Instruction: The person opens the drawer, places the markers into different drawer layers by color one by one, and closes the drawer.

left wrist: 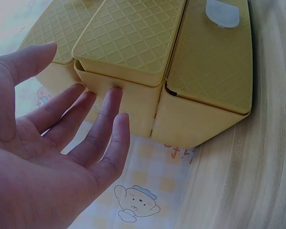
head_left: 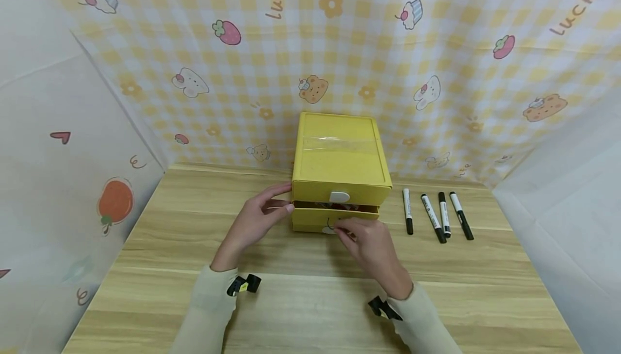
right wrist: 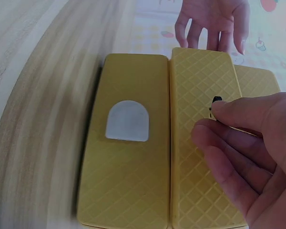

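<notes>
A yellow drawer box (head_left: 342, 149) stands at the back of the table. One drawer (head_left: 312, 218) below the top one is slightly pulled out, with dark contents glimpsed in its gap. At that drawer's front (right wrist: 195, 167), my right hand (head_left: 371, 246) pinches a small black thing (right wrist: 217, 100), whose kind I cannot tell. Beside the box's left side, my left hand (head_left: 254, 216) has its fingers spread, fingertips at the side wall. The left wrist view shows those fingers (left wrist: 105, 129) loosely extended, holding nothing. A white tab (right wrist: 127, 120) marks the neighbouring drawer.
Several black-and-white marker pens (head_left: 432, 215) lie on the wooden table (head_left: 310, 311) to the right of the box. A yellow checked cloth (head_left: 271, 68) hangs right behind the box. White printed sheets (head_left: 63, 198) flank the table.
</notes>
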The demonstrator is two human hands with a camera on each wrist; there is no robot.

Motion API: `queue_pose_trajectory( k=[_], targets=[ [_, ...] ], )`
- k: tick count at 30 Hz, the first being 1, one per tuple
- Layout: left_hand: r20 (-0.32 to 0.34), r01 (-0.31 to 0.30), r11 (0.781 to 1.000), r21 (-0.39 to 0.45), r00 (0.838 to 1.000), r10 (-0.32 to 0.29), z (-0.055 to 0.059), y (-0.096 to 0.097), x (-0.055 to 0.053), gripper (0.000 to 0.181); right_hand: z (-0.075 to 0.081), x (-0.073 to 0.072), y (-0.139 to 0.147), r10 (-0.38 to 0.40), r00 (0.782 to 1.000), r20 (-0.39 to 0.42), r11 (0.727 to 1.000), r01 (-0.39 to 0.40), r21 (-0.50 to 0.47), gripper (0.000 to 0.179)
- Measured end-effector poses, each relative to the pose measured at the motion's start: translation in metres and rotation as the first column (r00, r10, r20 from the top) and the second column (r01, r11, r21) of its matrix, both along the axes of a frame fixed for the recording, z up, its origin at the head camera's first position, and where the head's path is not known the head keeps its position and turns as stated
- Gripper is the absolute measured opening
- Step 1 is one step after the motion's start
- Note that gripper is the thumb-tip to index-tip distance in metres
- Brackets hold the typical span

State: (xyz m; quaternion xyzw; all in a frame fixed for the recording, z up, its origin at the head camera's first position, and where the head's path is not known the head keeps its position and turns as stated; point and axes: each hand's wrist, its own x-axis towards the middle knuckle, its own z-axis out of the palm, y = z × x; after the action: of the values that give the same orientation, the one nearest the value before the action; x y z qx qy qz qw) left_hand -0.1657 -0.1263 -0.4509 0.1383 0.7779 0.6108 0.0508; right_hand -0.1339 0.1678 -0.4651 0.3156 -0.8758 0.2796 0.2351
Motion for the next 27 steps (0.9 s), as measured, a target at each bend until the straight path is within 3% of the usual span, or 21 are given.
queue_pose_trajectory(
  k=[9,27],
  targets=[
    [-0.001,0.001,1.000,-0.001,1.000,-0.001,0.000,-0.001,0.000,0.055,-0.004,-0.008,-0.003,-0.012,0.999,-0.050,1.000,0.011,-0.028,0.013],
    [0.005,0.003,1.000,0.002,1.000,-0.003,0.000,-0.001,0.000,0.056,-0.009,-0.015,-0.002,-0.045,0.998,-0.049,0.997,0.042,-0.070,0.012]
  ],
)
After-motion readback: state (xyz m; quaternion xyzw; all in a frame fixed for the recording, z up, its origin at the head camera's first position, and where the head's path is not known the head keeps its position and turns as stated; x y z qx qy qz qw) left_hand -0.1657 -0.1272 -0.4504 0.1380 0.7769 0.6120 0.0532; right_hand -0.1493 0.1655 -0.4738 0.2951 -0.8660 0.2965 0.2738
